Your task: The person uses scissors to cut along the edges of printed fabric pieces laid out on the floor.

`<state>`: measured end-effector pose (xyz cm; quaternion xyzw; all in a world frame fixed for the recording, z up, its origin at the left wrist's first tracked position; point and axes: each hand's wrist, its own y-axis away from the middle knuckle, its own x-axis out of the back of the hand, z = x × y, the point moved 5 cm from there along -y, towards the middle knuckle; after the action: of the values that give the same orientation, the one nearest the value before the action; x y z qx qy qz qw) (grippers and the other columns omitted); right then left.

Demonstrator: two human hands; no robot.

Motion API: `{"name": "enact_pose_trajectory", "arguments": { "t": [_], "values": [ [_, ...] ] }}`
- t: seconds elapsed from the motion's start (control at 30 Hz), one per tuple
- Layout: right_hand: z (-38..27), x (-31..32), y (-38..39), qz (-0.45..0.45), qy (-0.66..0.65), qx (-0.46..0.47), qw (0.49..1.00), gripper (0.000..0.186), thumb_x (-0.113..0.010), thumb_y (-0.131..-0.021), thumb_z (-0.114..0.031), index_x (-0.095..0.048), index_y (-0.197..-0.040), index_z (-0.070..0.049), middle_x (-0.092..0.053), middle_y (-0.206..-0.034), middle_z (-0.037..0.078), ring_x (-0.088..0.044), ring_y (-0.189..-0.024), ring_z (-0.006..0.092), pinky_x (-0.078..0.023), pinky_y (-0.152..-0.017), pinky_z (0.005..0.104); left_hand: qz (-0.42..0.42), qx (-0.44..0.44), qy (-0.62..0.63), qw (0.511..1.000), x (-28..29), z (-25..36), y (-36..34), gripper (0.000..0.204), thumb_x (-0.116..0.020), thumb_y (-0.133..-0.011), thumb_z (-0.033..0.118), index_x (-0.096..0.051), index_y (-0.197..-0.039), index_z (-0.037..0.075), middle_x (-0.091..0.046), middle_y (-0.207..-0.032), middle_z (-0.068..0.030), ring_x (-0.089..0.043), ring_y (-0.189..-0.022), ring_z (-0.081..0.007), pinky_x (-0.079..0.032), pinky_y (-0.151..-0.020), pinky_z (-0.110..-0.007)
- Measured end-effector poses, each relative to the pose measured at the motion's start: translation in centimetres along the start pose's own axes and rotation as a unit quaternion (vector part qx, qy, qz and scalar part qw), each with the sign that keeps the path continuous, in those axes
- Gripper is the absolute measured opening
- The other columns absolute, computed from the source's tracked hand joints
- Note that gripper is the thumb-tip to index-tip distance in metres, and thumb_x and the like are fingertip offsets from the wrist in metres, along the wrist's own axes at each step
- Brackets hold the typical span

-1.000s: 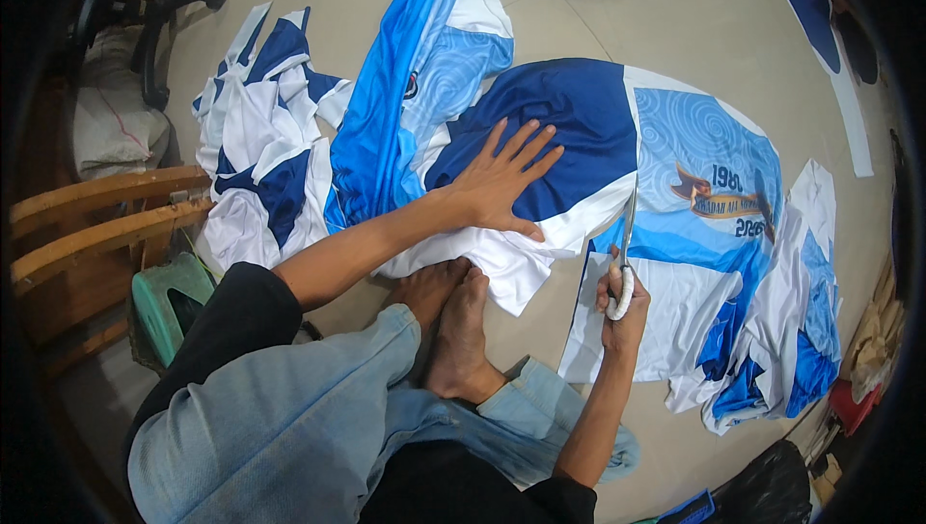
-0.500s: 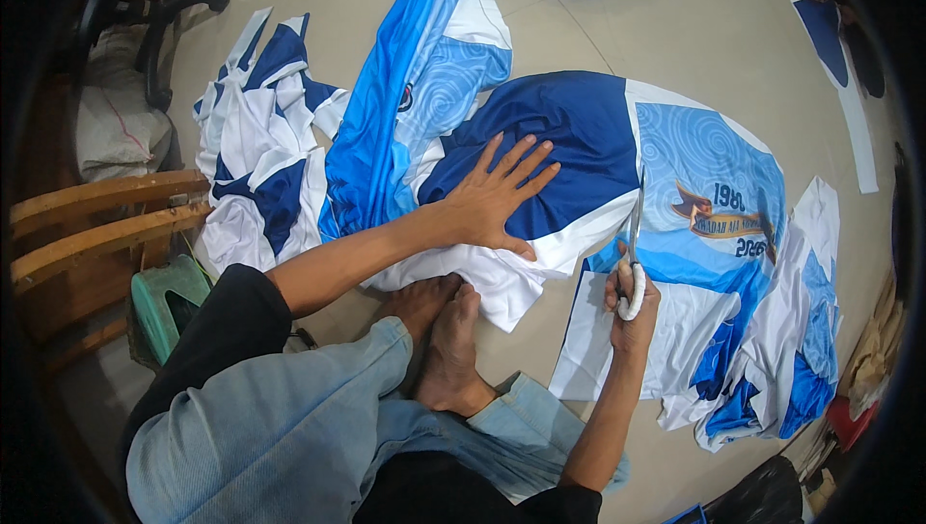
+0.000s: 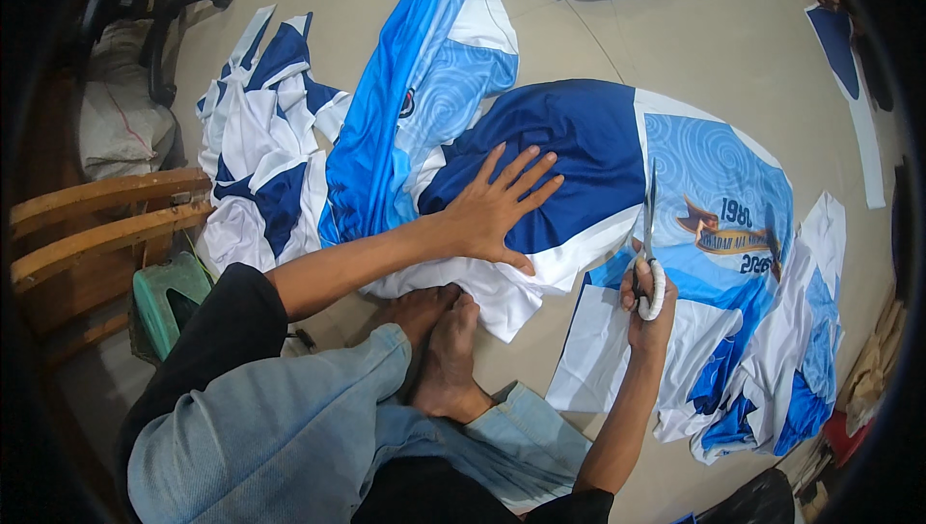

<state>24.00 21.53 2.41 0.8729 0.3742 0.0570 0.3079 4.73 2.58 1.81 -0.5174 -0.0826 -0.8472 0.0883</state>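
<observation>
The right hand [image 3: 649,314] is hiding part of the scissors [image 3: 652,210].
It is gripping the handles, blades pointing toward twelve o'clock; the left hand [image 3: 489,219], fingers spread wide, is resting on navy cloth [image 3: 590,155] extending toward two o'clock.

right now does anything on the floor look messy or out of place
Yes: the white and navy fabric heap at left lies crumpled, which looks untidy compared with the navy panel spread under the left hand. Nothing looks spilled.

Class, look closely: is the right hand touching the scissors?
Touching. The head view shows the right hand with its grip closed around the scissors at their white handle.
</observation>
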Motion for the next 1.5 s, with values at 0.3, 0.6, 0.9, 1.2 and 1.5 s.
{"name": "enact_pose_trajectory", "arguments": {
  "t": [0.3, 0.6, 0.9, 1.2, 1.5],
  "values": [
    [-1.0, 0.0, -0.9, 0.004, 0.052, -0.036, 0.998, 0.043, -0.073, -0.090, -0.018, -0.064, -0.127, 0.002, -0.057, -0.067, 0.002, -0.047, -0.052, 0.0074, -0.035, -0.047, 0.0216, -0.013, 0.015, 0.001, 1.000, 0.0, 0.0, 0.0, 0.128, -0.068, -0.062, 0.080, -0.022, -0.157, 0.007, -0.012, -0.163, -0.0213, -0.005, -0.151, -0.0409, -0.004, -0.117, -0.065],
    [-2.6, 0.4, -3.3, -0.055, 0.017, -0.018, 0.998, 0.042, -0.069, -0.092, -0.021, -0.063, -0.127, 0.001, -0.055, -0.065, 0.001, -0.045, -0.050, 0.0070, -0.033, -0.045, 0.0218, -0.032, 0.021, 0.021, 0.999, 0.0, 0.1, -0.2, 0.128, -0.071, -0.060, 0.076, -0.022, -0.157, 0.008, -0.011, -0.164, -0.0207, -0.005, -0.151, -0.0407, -0.003, -0.118, -0.064],
    [-3.3, -0.1, -4.5, -0.028, 0.061, -0.031, 0.997, 0.042, -0.073, -0.090, -0.021, -0.065, -0.126, 0.000, -0.057, -0.065, 0.001, -0.046, -0.049, 0.0057, -0.033, -0.044, 0.0205, -0.031, 0.022, 0.018, 0.999, -0.1, -0.1, -0.1, 0.131, -0.074, -0.059, 0.075, -0.021, -0.157, 0.008, -0.011, -0.164, -0.0208, -0.005, -0.151, -0.0405, -0.001, -0.118, -0.064],
    [-4.6, 0.3, -5.6, -0.072, 0.079, 0.015, 0.994, 0.044, -0.071, -0.092, -0.025, -0.063, -0.126, 0.002, -0.057, -0.063, 0.001, -0.047, -0.046, 0.0060, -0.035, -0.042, 0.0209, -0.031, 0.023, 0.023, 0.999, 0.0, 0.0, -0.2, 0.130, -0.075, -0.060, 0.074, -0.021, -0.157, 0.008, -0.011, -0.164, -0.0208, -0.005, -0.151, -0.0409, -0.002, -0.118, -0.063],
    [-5.7, -1.1, -7.9, -0.071, 0.100, 0.032, 0.992, 0.044, -0.069, -0.094, -0.028, -0.064, -0.126, 0.002, -0.057, -0.065, 0.001, -0.047, -0.048, 0.0058, -0.035, -0.043, 0.0207, -0.025, 0.019, 0.026, 0.999, 0.3, 0.0, -0.2, 0.127, -0.072, -0.061, 0.075, -0.023, -0.157, 0.007, -0.013, -0.164, -0.0202, -0.007, -0.152, -0.0396, -0.003, -0.118, -0.063]
  ]
}}
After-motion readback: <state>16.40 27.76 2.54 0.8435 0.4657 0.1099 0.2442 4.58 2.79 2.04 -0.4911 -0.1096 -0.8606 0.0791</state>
